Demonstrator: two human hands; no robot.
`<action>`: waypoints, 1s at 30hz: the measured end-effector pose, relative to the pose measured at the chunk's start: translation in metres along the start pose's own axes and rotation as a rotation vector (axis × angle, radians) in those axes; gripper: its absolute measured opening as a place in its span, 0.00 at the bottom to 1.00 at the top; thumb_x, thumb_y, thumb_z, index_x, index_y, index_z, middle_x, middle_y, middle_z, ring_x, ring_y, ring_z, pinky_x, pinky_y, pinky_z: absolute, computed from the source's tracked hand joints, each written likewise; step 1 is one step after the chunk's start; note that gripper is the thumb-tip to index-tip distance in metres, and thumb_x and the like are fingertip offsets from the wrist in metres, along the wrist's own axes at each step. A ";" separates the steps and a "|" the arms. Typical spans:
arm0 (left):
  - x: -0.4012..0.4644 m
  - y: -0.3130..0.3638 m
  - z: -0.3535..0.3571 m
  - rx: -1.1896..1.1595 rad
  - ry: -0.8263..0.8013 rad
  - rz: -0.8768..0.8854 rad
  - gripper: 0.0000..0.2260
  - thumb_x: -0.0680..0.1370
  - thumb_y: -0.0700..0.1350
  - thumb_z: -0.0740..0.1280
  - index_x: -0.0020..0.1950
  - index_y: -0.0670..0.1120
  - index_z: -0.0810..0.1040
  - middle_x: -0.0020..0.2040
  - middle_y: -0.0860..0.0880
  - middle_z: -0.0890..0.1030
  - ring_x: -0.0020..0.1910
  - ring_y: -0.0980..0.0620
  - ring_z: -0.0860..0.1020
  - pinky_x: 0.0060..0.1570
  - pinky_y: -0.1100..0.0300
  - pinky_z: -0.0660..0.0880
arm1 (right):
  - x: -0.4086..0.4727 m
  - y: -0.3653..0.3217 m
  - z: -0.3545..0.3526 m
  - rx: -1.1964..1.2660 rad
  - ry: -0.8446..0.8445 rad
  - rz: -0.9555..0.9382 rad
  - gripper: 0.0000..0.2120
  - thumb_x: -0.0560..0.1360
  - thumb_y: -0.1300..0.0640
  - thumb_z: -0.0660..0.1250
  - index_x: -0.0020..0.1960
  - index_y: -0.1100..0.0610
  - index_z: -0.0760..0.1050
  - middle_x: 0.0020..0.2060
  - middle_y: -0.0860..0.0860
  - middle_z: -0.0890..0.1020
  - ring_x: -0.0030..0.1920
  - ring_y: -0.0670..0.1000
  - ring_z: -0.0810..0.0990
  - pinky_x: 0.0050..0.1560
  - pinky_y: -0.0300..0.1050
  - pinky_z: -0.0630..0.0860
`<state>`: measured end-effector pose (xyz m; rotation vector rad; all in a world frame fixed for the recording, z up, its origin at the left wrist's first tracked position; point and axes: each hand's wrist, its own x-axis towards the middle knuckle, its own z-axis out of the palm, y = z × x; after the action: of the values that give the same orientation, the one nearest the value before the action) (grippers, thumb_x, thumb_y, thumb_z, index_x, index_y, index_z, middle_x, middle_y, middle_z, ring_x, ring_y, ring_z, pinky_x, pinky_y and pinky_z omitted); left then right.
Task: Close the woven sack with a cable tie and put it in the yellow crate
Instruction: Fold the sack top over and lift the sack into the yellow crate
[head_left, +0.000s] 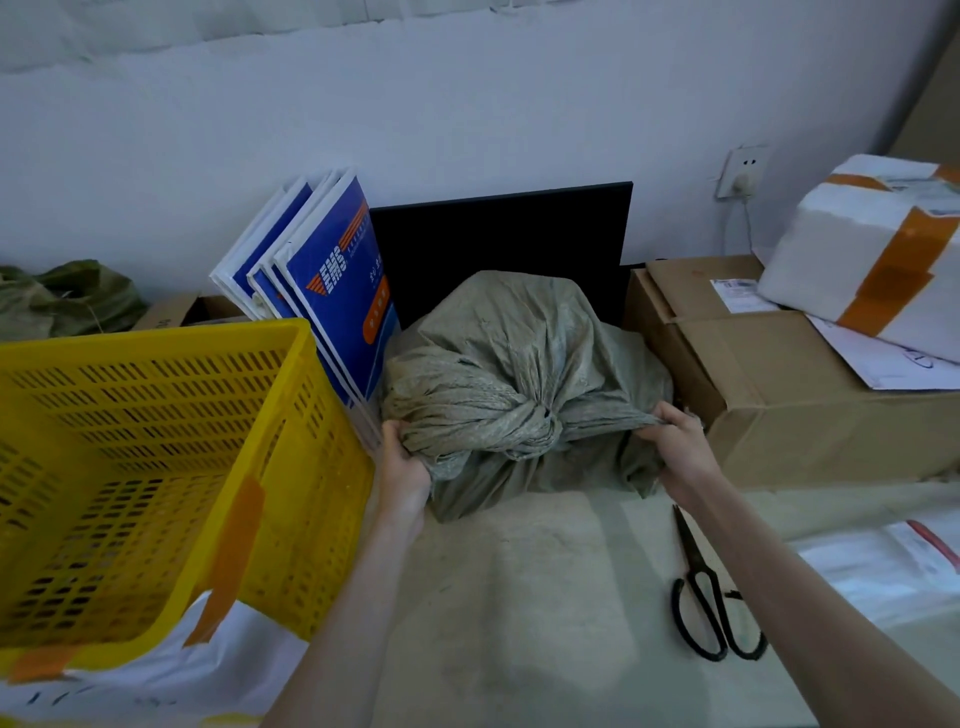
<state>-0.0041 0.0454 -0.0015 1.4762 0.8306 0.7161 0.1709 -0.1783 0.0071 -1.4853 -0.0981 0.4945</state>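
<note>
— How far along?

— Tying apparently done: woven sack (519, 364) at frame centre, neck bunched tight at a dark spot, presumably the cable tie (546, 414), too small to confirm. Transfer not yet done; sack resting on the surface (519, 597), against the black board (498, 244) behind.

— And the crate?

— Yellow crate (156, 467) at lower left, just beside the sack, nothing visible inside. Left of the task: lifting the sack over the rim and setting it down in there.

— Grips?

— Left hand (405, 467) closed on the loose gathered cloth at the sack's left edge. Right hand (680, 447) closed on a fold of sack at the right. Both pinching fabric, none free.

— Counts, left to right?

— One crumpled green sack (67, 296) at upper left. One yellow crate. Blue-and-white folders (332, 291), at least three, leaning between crate and sack; exact number hard to tell. One woven sack, one black board. One pair of black scissors (711, 608) at lower right, well apart from the sack. One brown carton (779, 384) at right, one white taped parcel (872, 249) on top. Two hands.
</note>
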 end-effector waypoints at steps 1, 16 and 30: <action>-0.002 0.005 0.000 -0.005 0.004 -0.001 0.14 0.77 0.41 0.68 0.49 0.60 0.69 0.57 0.48 0.77 0.57 0.49 0.75 0.56 0.51 0.74 | -0.002 -0.002 -0.001 0.014 -0.020 -0.009 0.19 0.72 0.73 0.59 0.30 0.55 0.60 0.29 0.52 0.67 0.33 0.50 0.67 0.34 0.44 0.61; -0.033 0.099 -0.004 -0.191 0.063 0.343 0.14 0.75 0.32 0.68 0.47 0.50 0.71 0.49 0.49 0.79 0.49 0.54 0.78 0.55 0.46 0.75 | -0.018 -0.045 -0.009 0.314 -0.153 -0.153 0.20 0.72 0.74 0.56 0.29 0.54 0.63 0.31 0.52 0.72 0.35 0.52 0.72 0.36 0.45 0.65; -0.055 0.176 -0.022 -0.437 0.064 0.635 0.21 0.78 0.29 0.64 0.51 0.58 0.74 0.52 0.57 0.81 0.55 0.55 0.78 0.55 0.54 0.76 | -0.044 -0.135 0.013 0.397 -0.288 -0.451 0.20 0.71 0.75 0.56 0.30 0.53 0.63 0.35 0.53 0.69 0.35 0.49 0.70 0.31 0.40 0.68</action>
<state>-0.0376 0.0107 0.1773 1.3114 0.2044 1.3289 0.1617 -0.1831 0.1493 -0.9559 -0.5209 0.3311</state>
